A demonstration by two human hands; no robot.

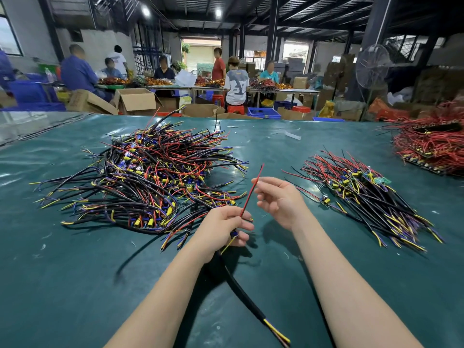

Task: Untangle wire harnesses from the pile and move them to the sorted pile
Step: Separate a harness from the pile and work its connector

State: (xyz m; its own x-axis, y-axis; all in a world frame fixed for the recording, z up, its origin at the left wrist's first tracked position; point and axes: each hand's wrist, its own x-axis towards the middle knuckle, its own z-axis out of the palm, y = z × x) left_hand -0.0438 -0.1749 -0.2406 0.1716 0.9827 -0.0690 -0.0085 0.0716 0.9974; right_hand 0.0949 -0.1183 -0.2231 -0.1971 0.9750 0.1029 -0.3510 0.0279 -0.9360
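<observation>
Threading through curled fingers (pixel 246 219) of left hand (pixel 226 229), one wire harness (pixel 239 288).

A glossy dark green sheet (pixel 75 272) covers the worktable, and a small white strip of scrap (pixel 293 135) lies near its far edge. At the far right of the sheet sits a heap of mostly red wires with dark boards (pixel 431 146) (it runs out of view at the edge). Beyond the table stand open brown cardboard boxes (pixel 136 99), a blue slotted plastic crate (pixel 263 113) and a red plastic stool (pixel 236 109). Several people (pixel 236 84) sit or stand around long white tables (pixel 288 91) heaped with wires. A round wire-caged pedestal fan (pixel 371 66) stands to the right, and two bright ceiling lamps (pixel 218 12) shine overhead
</observation>
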